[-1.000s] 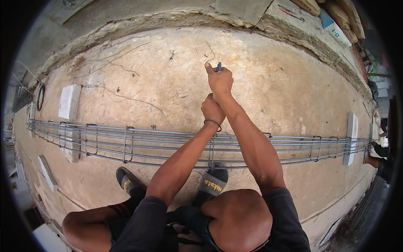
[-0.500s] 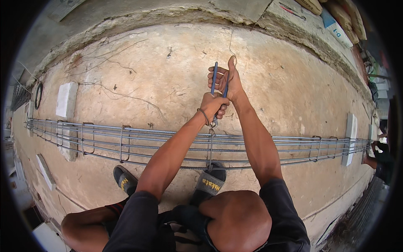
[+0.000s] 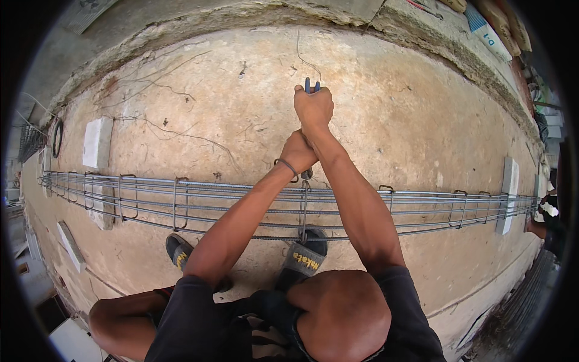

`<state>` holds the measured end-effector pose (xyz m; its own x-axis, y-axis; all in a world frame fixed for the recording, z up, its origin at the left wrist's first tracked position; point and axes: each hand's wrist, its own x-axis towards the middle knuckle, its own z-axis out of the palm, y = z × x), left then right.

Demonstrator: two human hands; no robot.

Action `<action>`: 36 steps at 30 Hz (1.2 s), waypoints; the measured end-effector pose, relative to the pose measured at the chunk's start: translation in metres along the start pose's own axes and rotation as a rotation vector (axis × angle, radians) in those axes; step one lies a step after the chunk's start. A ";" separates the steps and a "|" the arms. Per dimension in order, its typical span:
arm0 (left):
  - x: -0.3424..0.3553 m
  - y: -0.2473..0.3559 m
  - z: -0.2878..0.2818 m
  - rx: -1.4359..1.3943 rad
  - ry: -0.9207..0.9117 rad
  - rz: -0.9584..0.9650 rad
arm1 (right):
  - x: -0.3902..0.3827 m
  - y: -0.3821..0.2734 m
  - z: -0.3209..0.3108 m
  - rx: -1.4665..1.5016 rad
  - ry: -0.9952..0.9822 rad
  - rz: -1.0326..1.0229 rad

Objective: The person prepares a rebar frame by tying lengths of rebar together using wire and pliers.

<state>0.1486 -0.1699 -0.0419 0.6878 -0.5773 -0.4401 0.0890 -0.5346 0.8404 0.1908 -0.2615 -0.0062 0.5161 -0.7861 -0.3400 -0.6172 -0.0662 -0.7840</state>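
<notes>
My right hand point(image 3: 313, 108) is closed around the blue handles of pincers point(image 3: 307, 84); their ends stick out past its fingers. Just below it, my left hand point(image 3: 300, 153) wraps the same tool nearer its jaws, and the two wrists almost touch. The dark jaws are partly visible under the left hand, at a tie point on a stirrup point(image 3: 304, 211) of a long rebar cage point(image 3: 271, 211). A thin wire point(image 3: 300, 51) runs up from beside the right hand over the concrete; whether the fingers hold it is hidden.
White blocks point(image 3: 97, 143) prop the cage at the left, another block point(image 3: 509, 178) at the right. Loose wires point(image 3: 181, 137) lie on the floor. Bags point(image 3: 487, 33) rest beyond a rough ledge. Another person's arm point(image 3: 535, 228) is at the cage's right end.
My right hand was open beside the pincers' handles and has closed over them, squeezing them together. My left hand still grips the tool. The view has shifted slightly.
</notes>
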 end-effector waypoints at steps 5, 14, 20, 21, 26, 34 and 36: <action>-0.076 -0.043 -0.025 0.487 -0.220 0.416 | 0.013 0.007 -0.004 0.045 -0.069 0.001; -0.055 -0.058 -0.038 0.369 -0.400 0.412 | -0.010 -0.007 -0.015 0.089 0.060 0.005; -0.042 -0.044 -0.053 0.211 -0.589 0.263 | -0.011 -0.010 -0.035 0.473 -0.298 0.103; -0.043 -0.039 -0.053 0.218 -0.617 0.239 | -0.007 -0.004 -0.039 0.469 -0.296 0.103; -0.035 -0.042 -0.056 0.330 -0.675 0.283 | 0.019 0.014 -0.042 0.833 -0.818 0.240; -0.033 -0.054 -0.056 0.256 -0.661 0.377 | 0.052 0.043 -0.031 1.076 -1.093 0.245; -0.025 -0.048 -0.057 -0.326 -0.606 0.014 | 0.059 0.048 -0.032 1.185 -1.201 0.190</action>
<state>0.1681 -0.0948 -0.0535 0.1747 -0.8766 -0.4484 0.3605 -0.3669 0.8576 0.1725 -0.3311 -0.0475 0.9617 0.1828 -0.2041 -0.2557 0.8664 -0.4289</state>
